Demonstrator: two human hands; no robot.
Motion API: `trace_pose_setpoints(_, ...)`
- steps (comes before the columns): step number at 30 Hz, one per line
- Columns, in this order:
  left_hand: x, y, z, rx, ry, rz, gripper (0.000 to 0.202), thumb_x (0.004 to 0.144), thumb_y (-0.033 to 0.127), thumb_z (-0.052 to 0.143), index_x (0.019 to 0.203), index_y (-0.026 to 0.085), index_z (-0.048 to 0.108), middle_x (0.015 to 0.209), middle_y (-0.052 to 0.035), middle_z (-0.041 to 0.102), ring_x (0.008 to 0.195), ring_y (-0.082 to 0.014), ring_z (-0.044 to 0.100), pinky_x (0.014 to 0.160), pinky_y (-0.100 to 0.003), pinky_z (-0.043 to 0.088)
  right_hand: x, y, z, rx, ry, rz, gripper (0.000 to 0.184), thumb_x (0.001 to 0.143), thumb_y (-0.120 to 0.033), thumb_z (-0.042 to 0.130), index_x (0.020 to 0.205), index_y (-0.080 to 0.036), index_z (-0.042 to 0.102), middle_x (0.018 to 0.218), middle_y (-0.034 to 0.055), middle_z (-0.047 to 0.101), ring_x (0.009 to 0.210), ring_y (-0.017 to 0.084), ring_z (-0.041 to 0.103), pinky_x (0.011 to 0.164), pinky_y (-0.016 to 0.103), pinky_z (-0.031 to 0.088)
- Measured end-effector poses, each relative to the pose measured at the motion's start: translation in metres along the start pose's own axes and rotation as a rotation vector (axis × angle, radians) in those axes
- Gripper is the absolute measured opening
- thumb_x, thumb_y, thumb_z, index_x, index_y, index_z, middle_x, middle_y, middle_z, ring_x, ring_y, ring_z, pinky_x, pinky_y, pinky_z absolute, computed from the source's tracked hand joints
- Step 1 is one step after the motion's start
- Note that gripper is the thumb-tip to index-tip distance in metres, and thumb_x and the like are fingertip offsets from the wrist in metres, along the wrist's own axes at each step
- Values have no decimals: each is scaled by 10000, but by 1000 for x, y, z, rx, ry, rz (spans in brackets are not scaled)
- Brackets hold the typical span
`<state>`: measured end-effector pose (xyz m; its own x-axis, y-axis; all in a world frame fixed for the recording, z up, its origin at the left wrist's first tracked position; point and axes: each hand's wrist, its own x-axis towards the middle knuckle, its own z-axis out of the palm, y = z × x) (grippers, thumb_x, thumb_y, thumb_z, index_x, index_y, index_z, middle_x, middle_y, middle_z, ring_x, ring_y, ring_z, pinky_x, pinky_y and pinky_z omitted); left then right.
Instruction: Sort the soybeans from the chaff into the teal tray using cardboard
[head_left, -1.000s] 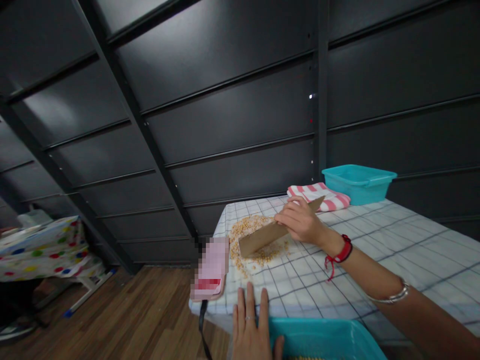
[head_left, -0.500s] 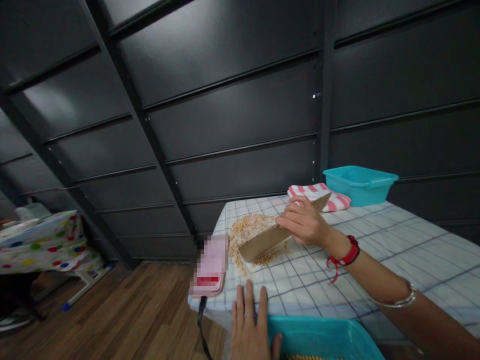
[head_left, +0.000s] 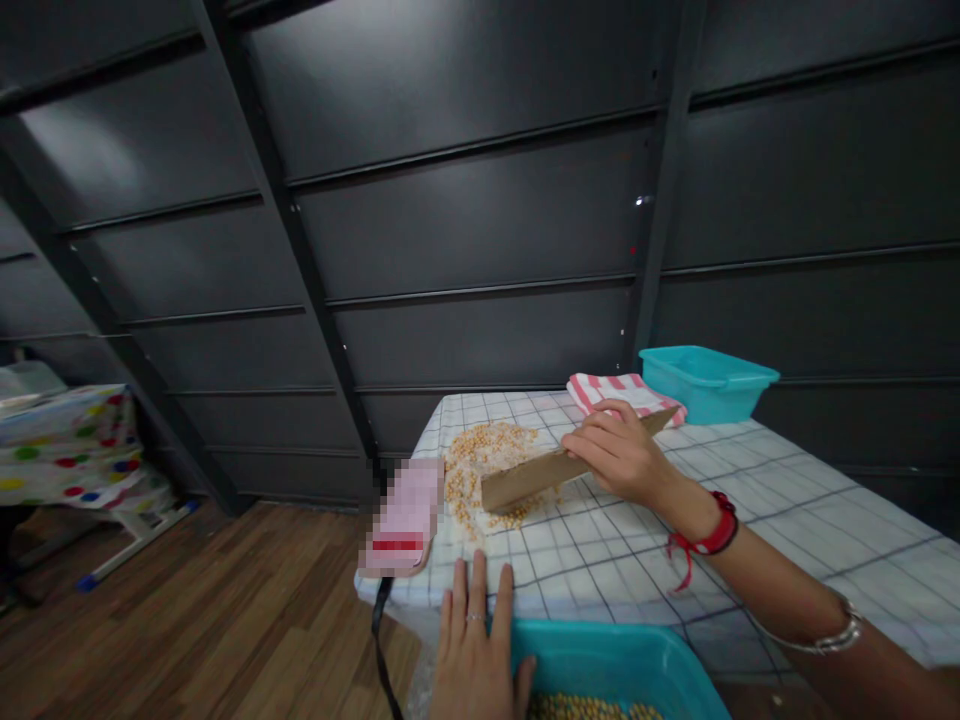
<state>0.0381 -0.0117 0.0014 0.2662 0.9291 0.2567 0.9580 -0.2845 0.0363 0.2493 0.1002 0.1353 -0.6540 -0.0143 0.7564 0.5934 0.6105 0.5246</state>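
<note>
My right hand (head_left: 619, 455) grips a long brown cardboard strip (head_left: 536, 482) from above, fingers bent over its upper edge. The strip slants across the table, and its near-left end stands among yellow kernels, perhaps corn or soybeans (head_left: 491, 440), spread with whitish grains. My left hand (head_left: 480, 640) lies at the table's front edge with its fingers stretched out. Its thumb is by the left rim of a teal basin (head_left: 600, 640), which holds more yellow kernels and is cut off by the bottom of the view.
A pink phone-like object (head_left: 405, 515), pixelated, lies at the table's left edge with a black strap (head_left: 381, 640) hanging down. A striped cloth (head_left: 607, 388) and another teal basin (head_left: 705, 385) stand at the back. Dark wall panels (head_left: 480, 230) rise behind. Another table (head_left: 67, 440) is at far left.
The view has shifted slightly. My right hand and the cardboard strip have moved a little to the right, away from the pink object. My left hand stays by the near basin.
</note>
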Motion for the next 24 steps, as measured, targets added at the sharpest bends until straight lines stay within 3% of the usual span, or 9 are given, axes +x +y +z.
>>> trace_pose_setpoints(5,-4,1,2,69,95,-53,680,683,141,516,1333,185,322,1411,-152,270,1274,-370,224,973,-532,339,-2,-8,-8,20,-11,6,228,790,-45,403,807,-205,564,665,-8,581,673,142,462,771,352,367)
trace_pose_setpoints(12,-7,-14,7,97,153,77,696,722,228,510,1365,183,248,1396,-204,278,1233,-399,277,894,-534,423,7,-20,-4,31,31,19,171,802,-64,429,820,-188,545,650,-12,582,673,140,460,770,351,365)
trace_pose_setpoints(17,-9,-17,8,91,155,74,718,711,219,514,1370,181,231,1399,-206,268,1234,-404,258,893,-534,424,11,-29,-1,52,26,7,154,801,-60,439,822,-178,537,668,-6,600,669,137,471,770,354,373)
trace_pose_setpoints(24,-12,-19,8,78,163,68,735,709,206,512,1376,174,206,1408,-204,249,1243,-408,240,896,-534,423,5,-29,-18,67,21,17,172,784,-36,446,845,-176,524,667,-7,602,657,137,489,749,356,386)
